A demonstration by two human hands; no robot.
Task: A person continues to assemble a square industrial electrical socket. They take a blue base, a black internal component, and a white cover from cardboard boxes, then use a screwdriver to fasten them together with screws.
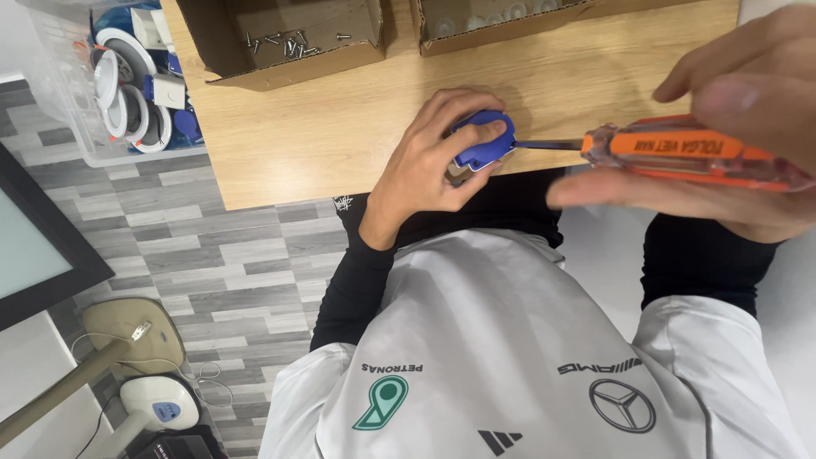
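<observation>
Small blue plastic part (484, 143) is gripped by the left hand (429, 161) at the near edge of the wooden tabletop (340, 127). Orange-handled screwdriver (680, 153) is clasped in the right hand (722, 127), its shaft laid level and its tip set against the part. Part is largely covered by the fingers. Beyond: cardboard box (280, 51) holding loose screws (285, 42), a second box (493, 21) beside it. Clear bin (64, 110) of white round fittings is seen off the tabletop's far left.
</observation>
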